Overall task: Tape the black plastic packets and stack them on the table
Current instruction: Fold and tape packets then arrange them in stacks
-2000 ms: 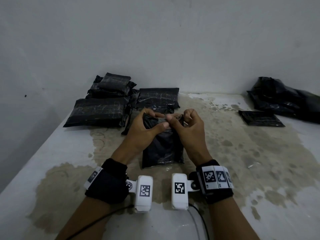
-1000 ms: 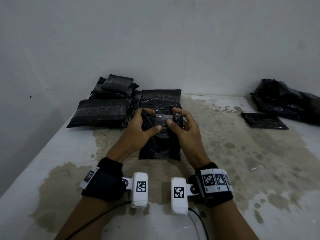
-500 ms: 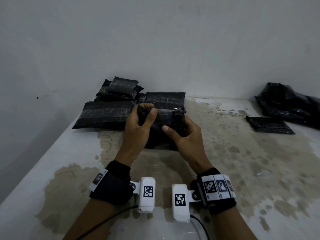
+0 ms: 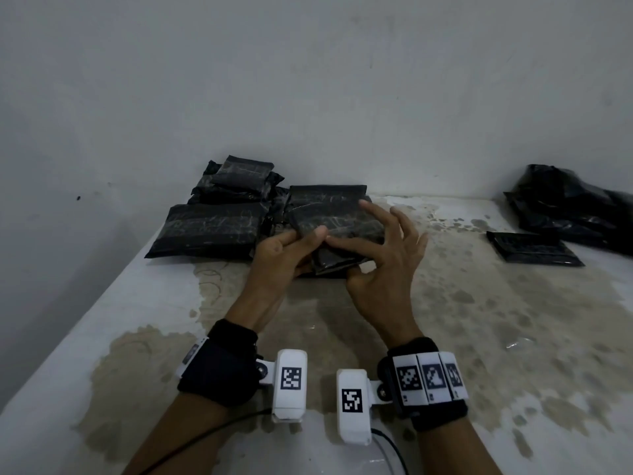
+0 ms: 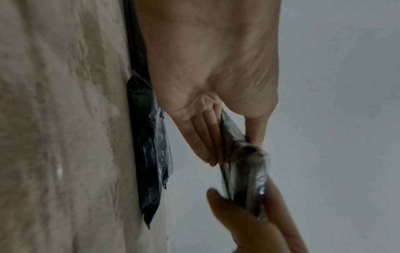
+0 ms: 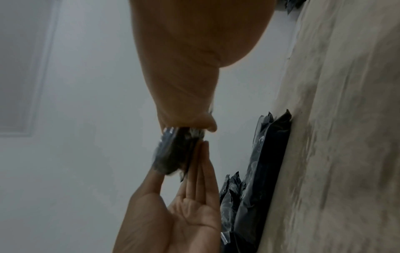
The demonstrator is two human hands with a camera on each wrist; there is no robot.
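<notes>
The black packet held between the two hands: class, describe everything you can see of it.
The black packet is small, glossy, crinkled plastic, folded flat, with clear shiny film, seemingly tape, over it. It is held off the table, in front of the stacked packets. The left hand pinches its left end; the right hand grips its right end, fingers spread.

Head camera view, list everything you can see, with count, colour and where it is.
held packet: one, black, between both hands above the table
stacked packets: several, exact count unclear, black, far left by the wall
flat packet: one, black, far right on the table
plastic heap: one, black, far right against the wall
table: one, white with brown stains
wall: grey-white, behind the table
wrist cameras: two, white, on black wristbands
hands: left hand pinches the packet's left side; right hand pinches its right side, fingers spread
</notes>
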